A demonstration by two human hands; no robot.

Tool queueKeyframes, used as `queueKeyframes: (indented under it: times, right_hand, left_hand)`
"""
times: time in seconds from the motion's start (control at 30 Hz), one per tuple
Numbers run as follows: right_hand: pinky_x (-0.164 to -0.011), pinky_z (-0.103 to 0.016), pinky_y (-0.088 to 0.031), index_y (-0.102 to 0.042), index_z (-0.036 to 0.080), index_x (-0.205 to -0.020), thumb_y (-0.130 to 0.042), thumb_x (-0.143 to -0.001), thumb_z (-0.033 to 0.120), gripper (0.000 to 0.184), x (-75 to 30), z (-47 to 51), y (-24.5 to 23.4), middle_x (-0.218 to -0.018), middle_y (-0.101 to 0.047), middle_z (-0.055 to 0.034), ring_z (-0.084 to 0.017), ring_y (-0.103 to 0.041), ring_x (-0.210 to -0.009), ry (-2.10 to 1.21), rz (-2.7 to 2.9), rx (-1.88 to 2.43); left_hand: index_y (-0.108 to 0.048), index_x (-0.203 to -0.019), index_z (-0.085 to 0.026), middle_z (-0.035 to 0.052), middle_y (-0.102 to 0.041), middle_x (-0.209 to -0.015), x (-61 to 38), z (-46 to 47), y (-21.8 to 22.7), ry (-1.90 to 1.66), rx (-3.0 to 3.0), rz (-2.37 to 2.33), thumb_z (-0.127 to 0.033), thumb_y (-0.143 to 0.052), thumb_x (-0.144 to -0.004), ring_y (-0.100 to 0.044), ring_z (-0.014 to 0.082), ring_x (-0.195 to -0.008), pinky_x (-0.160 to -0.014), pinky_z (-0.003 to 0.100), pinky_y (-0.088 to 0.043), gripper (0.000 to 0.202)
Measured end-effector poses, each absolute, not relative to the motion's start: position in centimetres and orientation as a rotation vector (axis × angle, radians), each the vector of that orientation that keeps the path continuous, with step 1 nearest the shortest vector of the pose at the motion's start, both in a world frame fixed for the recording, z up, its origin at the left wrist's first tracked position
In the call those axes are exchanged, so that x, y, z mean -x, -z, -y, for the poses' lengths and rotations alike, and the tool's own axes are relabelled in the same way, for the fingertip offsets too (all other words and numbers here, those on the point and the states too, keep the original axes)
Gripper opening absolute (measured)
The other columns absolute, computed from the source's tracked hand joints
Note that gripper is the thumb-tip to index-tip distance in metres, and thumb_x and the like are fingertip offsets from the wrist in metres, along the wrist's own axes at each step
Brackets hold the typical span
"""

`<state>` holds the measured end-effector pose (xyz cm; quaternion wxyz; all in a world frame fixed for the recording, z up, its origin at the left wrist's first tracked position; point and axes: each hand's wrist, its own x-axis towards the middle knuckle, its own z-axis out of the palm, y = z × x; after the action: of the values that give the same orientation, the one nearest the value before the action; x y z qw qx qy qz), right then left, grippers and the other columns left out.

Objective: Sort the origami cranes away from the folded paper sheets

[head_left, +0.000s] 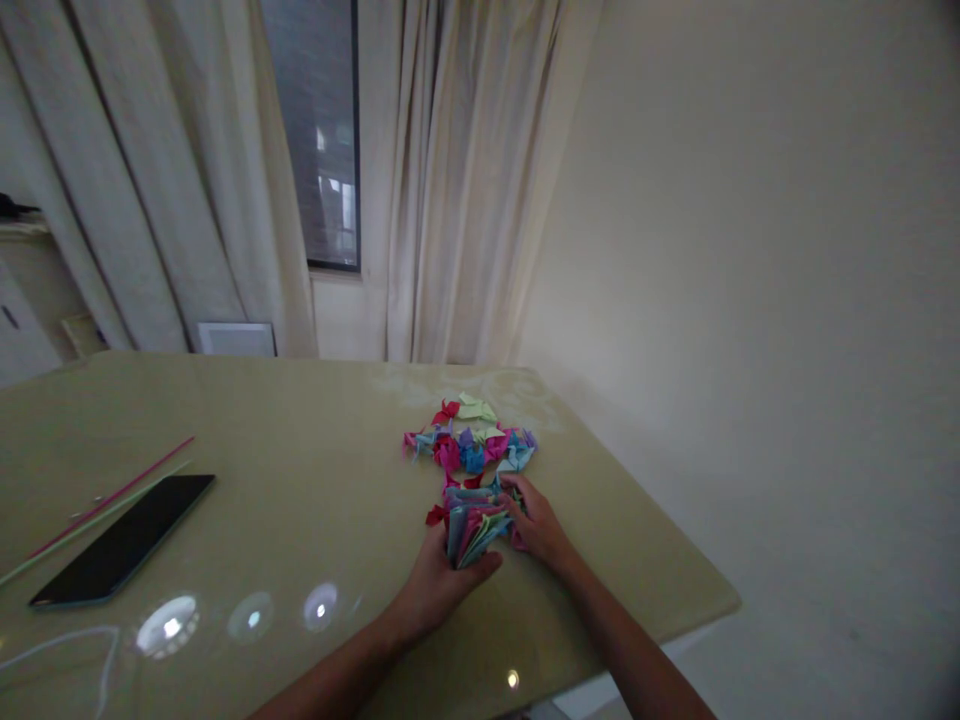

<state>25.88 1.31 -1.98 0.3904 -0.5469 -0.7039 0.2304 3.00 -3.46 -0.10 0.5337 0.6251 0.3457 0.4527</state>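
Your left hand [441, 578] clutches the paper bundle [466, 530]; your right hand [541, 528] is at its right side, can't tell if gripping. Probably light, crushable, so pinch edges gently.

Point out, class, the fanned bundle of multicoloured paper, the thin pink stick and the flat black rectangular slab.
Fanned bundle of multicoloured paper [472, 530]: head view, on the edges facing the camera.
Thin pink stick [111, 497]: head view, midway along its length.
Flat black rectangular slab [127, 540]: head view, middle of its upper face.
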Motion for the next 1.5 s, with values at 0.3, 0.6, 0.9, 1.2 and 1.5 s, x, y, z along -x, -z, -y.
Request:
queueKeyframes:
  times: [0.3,0.6,0.9,1.2,1.5]
  right_hand:
    - [-0.109,-0.047,-0.050,-0.064,0.019,-0.133,-0.056,-0.101,0.058,0.051,-26.0,-1.2,1.9,-0.131,-0.071,-0.0150,-0.031,-0.068,-0.121,-0.601,1.777,1.412]
    - [-0.105,-0.044,-0.053,-0.065,0.019,-0.135,-0.050,-0.103,0.064,0.057,-25.8,-0.9,1.7,-0.130,-0.072,-0.0150,-0.029,-0.068,-0.120,-0.498,1.816,1.393]
    - [-0.118,-0.053,-0.043,-0.053,0.020,-0.154,-0.026,-0.100,0.083,0.087,-22.2,3.7,-2.7,-0.155,-0.053,-0.0190,-0.035,-0.051,-0.143,-0.061,1.839,1.045]
    - [-0.115,-0.047,-0.046,-0.058,0.029,-0.151,-0.062,-0.104,0.044,0.050,-16.3,3.9,-4.2,-0.155,-0.057,-0.0128,-0.030,-0.055,-0.140,-0.010,2.073,0.966]
    - [-0.109,-0.046,-0.047,-0.063,0.027,-0.142,-0.058,-0.104,0.033,0.039,-16.1,4.2,-5.2,-0.149,-0.060,-0.0125,-0.029,-0.058,-0.133,0.067,2.060,0.859]
  left_hand:
    - [-0.070,-0.110,-0.017,0.0052,-0.075,-0.093,-3.1,3.2,0.5,-1.029,-1.443,-0.841,-0.053,-0.083,-0.079,-0.068,0.0200,-0.080,-0.075,0.031,-0.057,0.049]
    - [-0.074,-0.114,-0.016,0.0062,-0.078,-0.101,-2.9,3.0,0.9,-0.990,-1.565,-0.851,-0.047,-0.080,-0.083,-0.069,0.0224,-0.090,-0.085,0.032,-0.058,0.044]
    - [-0.074,-0.116,-0.016,0.0083,-0.080,-0.107,-2.3,2.2,0.3,-1.152,-1.622,-0.823,-0.048,-0.072,-0.092,-0.073,0.0257,-0.094,-0.088,0.036,-0.059,0.041]
    - [-0.070,-0.086,-0.016,0.0059,-0.072,-0.079,-2.1,2.1,1.1,-1.257,-1.713,-0.772,-0.056,-0.057,-0.094,-0.065,0.0219,-0.075,-0.068,0.029,-0.055,0.043]
    - [-0.074,-0.103,-0.015,0.0098,-0.077,-0.099,-2.3,2.3,0.2,-1.273,-1.661,-0.652,-0.048,-0.057,-0.094,-0.069,0.0252,-0.090,-0.083,0.034,-0.057,0.038]
